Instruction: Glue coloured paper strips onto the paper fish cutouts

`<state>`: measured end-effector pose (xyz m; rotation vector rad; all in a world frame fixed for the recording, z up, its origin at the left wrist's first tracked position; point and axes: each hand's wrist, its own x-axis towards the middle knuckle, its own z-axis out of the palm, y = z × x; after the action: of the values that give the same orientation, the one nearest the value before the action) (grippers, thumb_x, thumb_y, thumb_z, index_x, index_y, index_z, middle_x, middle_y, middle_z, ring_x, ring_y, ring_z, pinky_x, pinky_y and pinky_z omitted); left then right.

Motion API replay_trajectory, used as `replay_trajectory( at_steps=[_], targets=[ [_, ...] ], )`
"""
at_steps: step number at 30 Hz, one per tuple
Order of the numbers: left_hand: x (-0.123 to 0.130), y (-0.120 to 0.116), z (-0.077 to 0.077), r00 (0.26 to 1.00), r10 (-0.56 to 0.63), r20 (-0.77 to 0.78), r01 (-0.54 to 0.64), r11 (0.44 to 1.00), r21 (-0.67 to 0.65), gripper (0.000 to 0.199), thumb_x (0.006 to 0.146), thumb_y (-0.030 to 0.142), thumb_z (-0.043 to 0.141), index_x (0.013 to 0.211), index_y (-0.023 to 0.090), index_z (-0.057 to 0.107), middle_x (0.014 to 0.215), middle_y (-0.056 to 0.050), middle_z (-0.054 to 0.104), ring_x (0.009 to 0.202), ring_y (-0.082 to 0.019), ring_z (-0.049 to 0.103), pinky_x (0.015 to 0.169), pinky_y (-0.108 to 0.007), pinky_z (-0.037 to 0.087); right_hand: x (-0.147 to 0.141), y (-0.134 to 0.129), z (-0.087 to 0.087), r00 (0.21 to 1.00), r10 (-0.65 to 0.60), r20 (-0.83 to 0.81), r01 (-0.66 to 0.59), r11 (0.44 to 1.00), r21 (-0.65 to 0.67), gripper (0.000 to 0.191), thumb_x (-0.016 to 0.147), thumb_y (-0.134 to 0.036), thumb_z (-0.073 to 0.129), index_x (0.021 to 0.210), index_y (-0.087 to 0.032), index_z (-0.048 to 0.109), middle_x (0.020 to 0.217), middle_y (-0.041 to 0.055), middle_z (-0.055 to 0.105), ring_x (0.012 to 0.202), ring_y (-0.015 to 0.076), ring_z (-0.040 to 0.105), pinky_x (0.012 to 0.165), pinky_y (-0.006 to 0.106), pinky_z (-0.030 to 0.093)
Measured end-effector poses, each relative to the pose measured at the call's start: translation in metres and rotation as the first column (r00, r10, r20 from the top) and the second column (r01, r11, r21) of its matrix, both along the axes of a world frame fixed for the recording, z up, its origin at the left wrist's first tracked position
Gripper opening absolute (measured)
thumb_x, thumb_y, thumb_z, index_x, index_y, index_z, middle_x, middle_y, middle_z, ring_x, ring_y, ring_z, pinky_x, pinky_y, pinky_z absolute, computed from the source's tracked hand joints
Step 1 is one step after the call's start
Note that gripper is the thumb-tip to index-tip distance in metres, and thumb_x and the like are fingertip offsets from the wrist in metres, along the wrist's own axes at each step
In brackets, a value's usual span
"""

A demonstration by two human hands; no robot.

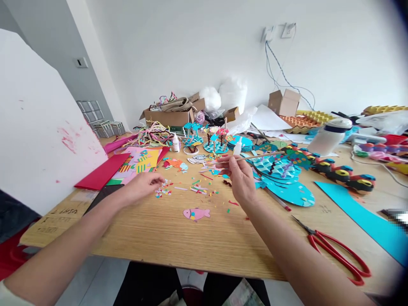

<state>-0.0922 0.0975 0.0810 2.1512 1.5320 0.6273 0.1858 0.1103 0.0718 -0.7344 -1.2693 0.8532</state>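
Note:
My right hand (240,176) is closed round a thin wooden stick (266,154), which crosses my fingers and points out to both sides above the table. My left hand (144,187) hovers by a small pile of coloured paper bits (163,192). Its fingers are bent together, and whether anything is between them is hidden. Between my forearms, a pink paper fish (196,214) with a few coloured dots lies flat on the table. Beyond my hands are an orange paper fish (175,164) and a white outlined fish (196,159).
Red-handled scissors (339,255) lie at the right, near a blue paper strip (360,216). Stacked blue paper shapes (287,191) are beside my right hand. Glue bottles (176,143) stand farther back. Red card (103,172) lies at the left, by a white board (38,127).

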Motion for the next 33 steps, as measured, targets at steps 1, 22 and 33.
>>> replay_trajectory(
  at_steps=[1,22,33],
  targets=[
    [0.003,0.002,-0.006,0.997,-0.043,-0.057,0.043,0.999,0.008,0.015,0.065,0.020,0.050,0.072,0.020,0.064,0.069,0.000,0.065,0.065,-0.015,0.058,0.060,-0.024,0.042,-0.001,0.005,-0.005,1.000,-0.006,-0.028,0.006,1.000,-0.017,0.026,0.084,-0.040,0.043,0.081,-0.018,0.056,0.086,0.0048,0.061,0.071,0.0131,0.060,0.055,0.023,0.046],
    [0.016,0.033,-0.043,0.906,0.256,0.337,-0.305,0.947,0.101,0.027,0.072,0.022,0.034,0.088,0.015,0.053,0.064,0.000,0.056,0.049,-0.011,0.055,0.045,-0.021,0.042,0.003,0.001,-0.029,0.966,-0.058,0.252,0.053,0.998,0.024,0.032,0.086,-0.043,0.036,0.083,-0.017,0.054,0.080,0.0045,0.058,0.071,0.0143,0.058,0.056,0.025,0.046],
    [0.019,0.021,-0.049,0.954,0.226,0.195,-0.281,0.899,0.335,0.020,0.069,0.013,0.039,0.074,0.019,0.058,0.063,0.001,0.059,0.058,-0.014,0.055,0.057,-0.025,0.045,0.002,-0.002,-0.027,0.969,-0.067,0.236,0.060,0.998,0.034,0.033,0.087,-0.043,0.034,0.085,-0.017,0.054,0.084,0.0056,0.058,0.074,0.0145,0.058,0.057,0.024,0.047]
  ],
)
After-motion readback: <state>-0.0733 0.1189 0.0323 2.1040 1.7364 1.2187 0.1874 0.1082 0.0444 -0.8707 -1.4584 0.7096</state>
